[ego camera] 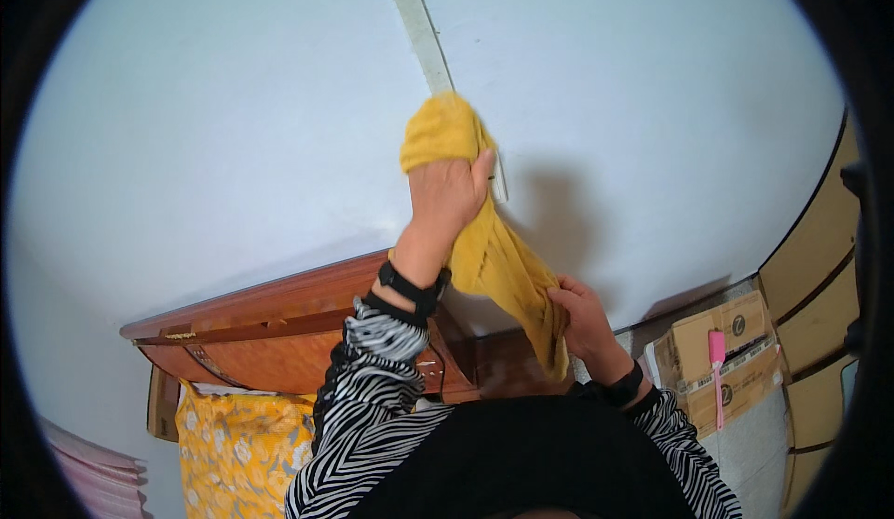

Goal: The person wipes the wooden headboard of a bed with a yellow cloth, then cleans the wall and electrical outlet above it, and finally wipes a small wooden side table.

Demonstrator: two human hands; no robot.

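A yellow cloth [499, 257] hangs in front of the white wall, stretched slantwise between my two hands. My left hand [447, 187] is raised higher, its fingers hidden under a fold of the cloth and its thumb lying along the cloth's edge. Lower and to the right, my right hand [583, 313] pinches the cloth near its bottom end between thumb and fingers. Whether the upper cloth touches the wall I cannot tell. A pale strip [419, 27] runs down the wall to the top of the cloth, and a white fitting [500, 180] shows partly behind it.
Below the wall at left stands a reddish wooden headboard [279, 351], with yellow floral bedding [237, 449] before it. Cardboard boxes [726, 358] lie at right, a pink-handled brush-like item [717, 372] on them. Tan panels [810, 337] line the right edge; a pink curtain [101, 477] hangs lower left.
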